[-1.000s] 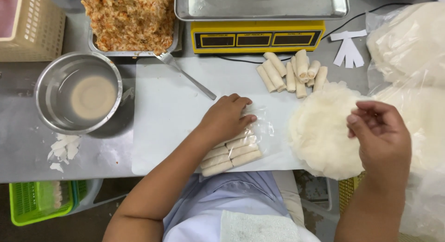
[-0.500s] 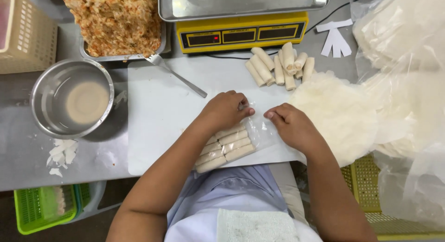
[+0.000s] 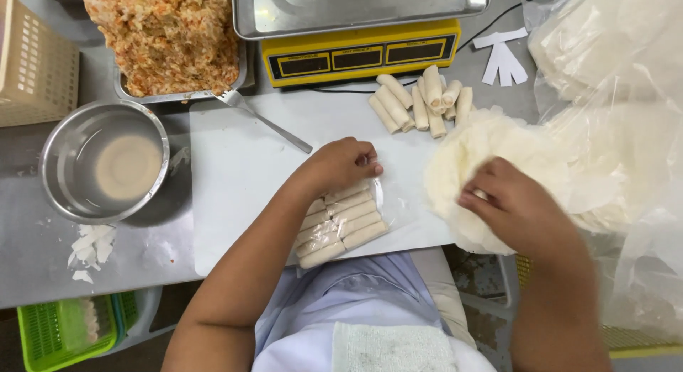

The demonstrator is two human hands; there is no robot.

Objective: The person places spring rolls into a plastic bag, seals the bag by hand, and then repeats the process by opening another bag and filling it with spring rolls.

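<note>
On the far left sits one steel bowl of pale liquid, with one tray of orange-flecked filling beyond it. Mid-board, the left hand lies curled over a clear bag of about ten packed rolls, hiding its top row. Eight loose rolls lie near one yellow scale. Right hand rests with fingers pinched on one stack of round wrappers.

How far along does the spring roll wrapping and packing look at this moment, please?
Done: a clear bag of rolls lies packed under the left hand. In hand: the right hand touches the wrapper stack. Left: loose rolls by the scale, and plenty of filling in its tray.
</note>
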